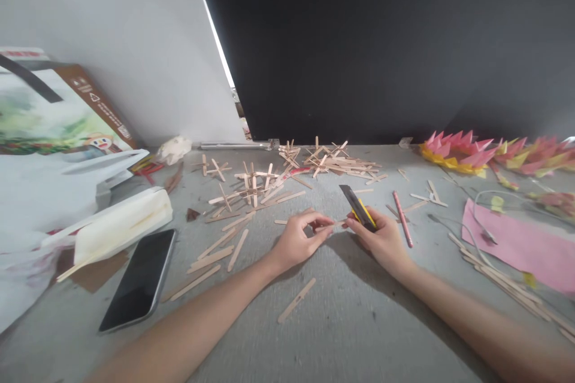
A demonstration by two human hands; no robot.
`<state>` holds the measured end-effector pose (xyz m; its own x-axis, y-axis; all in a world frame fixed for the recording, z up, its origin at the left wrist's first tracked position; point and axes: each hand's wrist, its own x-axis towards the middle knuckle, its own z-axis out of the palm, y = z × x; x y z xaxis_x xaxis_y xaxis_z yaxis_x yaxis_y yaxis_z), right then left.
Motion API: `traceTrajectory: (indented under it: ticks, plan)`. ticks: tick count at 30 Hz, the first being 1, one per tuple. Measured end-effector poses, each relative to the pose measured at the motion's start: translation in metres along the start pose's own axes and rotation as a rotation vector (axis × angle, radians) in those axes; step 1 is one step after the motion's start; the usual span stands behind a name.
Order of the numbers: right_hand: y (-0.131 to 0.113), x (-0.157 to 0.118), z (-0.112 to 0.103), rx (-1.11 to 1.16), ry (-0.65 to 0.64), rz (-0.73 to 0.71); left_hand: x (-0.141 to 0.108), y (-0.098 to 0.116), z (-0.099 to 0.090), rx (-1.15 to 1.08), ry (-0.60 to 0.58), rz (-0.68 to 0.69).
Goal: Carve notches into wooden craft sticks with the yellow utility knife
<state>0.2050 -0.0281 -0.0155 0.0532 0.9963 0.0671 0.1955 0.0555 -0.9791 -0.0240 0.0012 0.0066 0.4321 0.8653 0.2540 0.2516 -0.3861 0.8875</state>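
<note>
Near the middle of the grey surface, my left hand (299,238) pinches one end of a wooden craft stick (338,224). The fingertips of my right hand (381,242) pinch the stick's other end. That same hand also grips a yellow and black utility knife (358,208), its dark blade end tilted up and to the left. Closer to me lies a single craft stick (297,300) with a small slot in it. A red pencil (403,219) rests just right of my right hand. Loose craft sticks (211,259) are spread to the left of my left hand.
Crossed craft sticks (254,182) are heaped toward the back. A black phone (138,281) and an open carton (123,233) lie at left. Pink and yellow folded paper (458,152), pink paper (516,245), a cable (487,233) and long thin sticks (503,284) occupy the right.
</note>
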Motion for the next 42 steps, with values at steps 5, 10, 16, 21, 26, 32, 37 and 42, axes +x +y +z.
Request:
traceTrajectory:
  ticks: [5,10,16,21,26,32,37,42]
  plan:
    - [-0.004,-0.001,0.001,-0.051,0.001,-0.071,0.003,-0.004,0.001,0.047,-0.002,-0.022]
    - [-0.009,-0.003,-0.002,-0.123,0.017,-0.138,-0.003,-0.002,0.007,0.030,-0.072,-0.044]
    - [-0.001,0.007,-0.029,-0.325,-0.135,-0.490,-0.010,0.001,0.018,-0.385,-0.051,-0.265]
    - [-0.001,0.022,-0.038,-0.519,-0.275,-0.736,-0.008,0.003,0.017,-0.504,0.000,-0.261]
    - [0.000,0.015,-0.030,-0.461,-0.311,-0.733,-0.015,0.009,0.021,-0.499,-0.009,-0.251]
    - [0.003,0.007,-0.026,-0.397,-0.332,-0.720,-0.026,0.015,0.028,-0.528,-0.074,-0.228]
    - [0.002,0.009,-0.026,-0.365,-0.325,-0.692,-0.027,0.015,0.027,-0.539,-0.064,-0.183]
    - [0.003,0.009,-0.027,-0.371,-0.330,-0.684,-0.027,0.018,0.027,-0.522,-0.068,-0.184]
